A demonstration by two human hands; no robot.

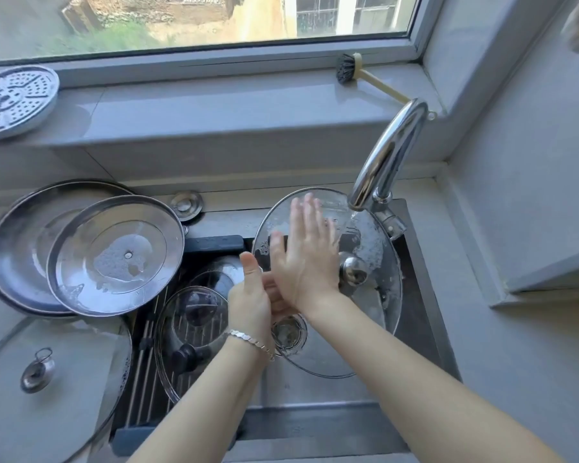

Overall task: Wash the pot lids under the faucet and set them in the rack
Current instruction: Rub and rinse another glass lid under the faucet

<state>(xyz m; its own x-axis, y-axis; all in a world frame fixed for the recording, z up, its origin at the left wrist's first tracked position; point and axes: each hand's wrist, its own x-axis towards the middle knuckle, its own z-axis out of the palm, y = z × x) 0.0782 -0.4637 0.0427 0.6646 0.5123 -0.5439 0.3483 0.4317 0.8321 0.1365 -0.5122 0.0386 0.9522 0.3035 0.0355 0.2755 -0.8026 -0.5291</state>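
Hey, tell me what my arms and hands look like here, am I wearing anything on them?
Both arms are bare, with no sleeves in view. The left hand and right hand wear no gloves, and no rings show. A silver flat-link bracelet circles the left wrist.

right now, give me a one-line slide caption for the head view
Left hand holds a soapy glass lid under the running faucet, flat right hand on it; a second lid lies on the rack.
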